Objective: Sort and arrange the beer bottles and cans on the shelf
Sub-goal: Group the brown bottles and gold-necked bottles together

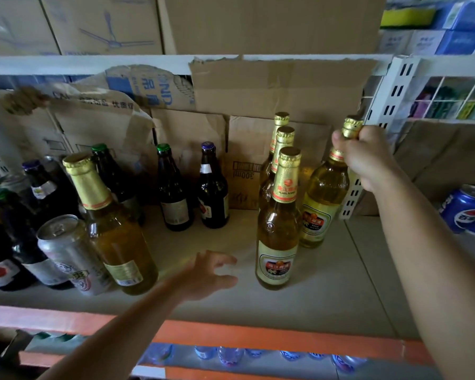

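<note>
My right hand [364, 157] grips the gold-foil neck of a clear golden beer bottle [322, 204] that stands on the grey shelf [327, 283] at the right. Beside it, three matching golden bottles [279, 229] stand in a row front to back. My left hand [206, 272] hovers open over the shelf's middle, holding nothing. Another golden bottle [113, 229] leans at the left next to a silver can [69, 253]. Two dark bottles [173, 193] [213, 190] stand further back, and several dark bottles [19, 229] crowd the far left.
Cardboard boxes [272, 91] line the back of the shelf. A white perforated upright [353, 198] stands just right of the held bottle. Blue cola cans [466, 209] sit beyond it. An orange rail [258, 338] edges the front, with water bottles below.
</note>
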Action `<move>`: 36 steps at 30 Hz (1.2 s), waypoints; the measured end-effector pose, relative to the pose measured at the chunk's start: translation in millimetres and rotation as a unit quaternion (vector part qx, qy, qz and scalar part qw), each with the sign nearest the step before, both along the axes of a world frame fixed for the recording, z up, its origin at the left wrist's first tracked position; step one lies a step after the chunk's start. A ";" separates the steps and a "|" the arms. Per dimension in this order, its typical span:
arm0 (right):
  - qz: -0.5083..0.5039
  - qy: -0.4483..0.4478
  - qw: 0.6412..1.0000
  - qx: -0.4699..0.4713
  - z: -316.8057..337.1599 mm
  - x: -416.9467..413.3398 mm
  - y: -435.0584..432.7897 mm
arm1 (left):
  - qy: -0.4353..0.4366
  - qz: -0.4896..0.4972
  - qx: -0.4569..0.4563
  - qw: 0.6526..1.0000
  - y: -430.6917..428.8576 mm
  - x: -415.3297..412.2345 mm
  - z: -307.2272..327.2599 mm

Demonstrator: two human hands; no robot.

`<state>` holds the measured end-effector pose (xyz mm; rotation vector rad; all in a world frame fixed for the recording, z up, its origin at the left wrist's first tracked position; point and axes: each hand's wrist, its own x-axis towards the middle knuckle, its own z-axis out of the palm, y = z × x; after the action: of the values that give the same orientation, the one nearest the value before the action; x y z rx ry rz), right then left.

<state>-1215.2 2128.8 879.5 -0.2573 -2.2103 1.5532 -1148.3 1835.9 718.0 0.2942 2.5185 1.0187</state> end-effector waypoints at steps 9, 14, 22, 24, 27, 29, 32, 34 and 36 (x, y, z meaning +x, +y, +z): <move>0.018 -0.003 1.000 0.012 -6.8 -13.8 2.1 | 0.047 -0.014 -0.049 0.998 26.4 -17.3 -2.2; 0.022 0.011 0.999 0.037 -4.5 -20.5 5.0 | 0.030 -0.008 -0.053 0.998 32.9 -27.2 -5.3; 0.051 0.034 0.995 0.079 -8.6 -36.5 5.2 | 0.031 -0.015 -0.084 0.996 32.1 -33.2 -13.2; 0.060 0.039 0.994 0.081 -12.3 -39.9 4.0 | 0.039 -0.018 -0.096 0.994 31.3 -33.4 -13.8; 0.077 0.049 0.992 0.091 -17.7 -45.7 1.6 | 0.046 -0.019 -0.101 0.994 29.8 -33.3 -14.0; 0.090 0.051 0.990 0.100 -18.2 -48.7 0.8 | 0.050 -0.019 -0.105 0.993 28.1 -32.7 -12.9; 0.109 0.036 0.988 0.108 -14.0 -52.9 1.0 | 0.046 -0.014 -0.105 0.993 24.3 -32.5 -12.9; 0.115 0.015 0.987 0.113 -11.4 -55.2 1.8 | 0.043 -0.011 -0.109 0.993 21.8 -31.8 -12.6; 0.125 0.002 0.985 0.117 -9.9 -55.8 2.4 | 0.047 -0.009 -0.111 0.993 20.1 -30.9 -12.5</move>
<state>-1271.0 2131.2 869.5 0.0971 -2.4710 1.3913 -1179.2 1856.0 705.5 0.3031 2.6781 0.7250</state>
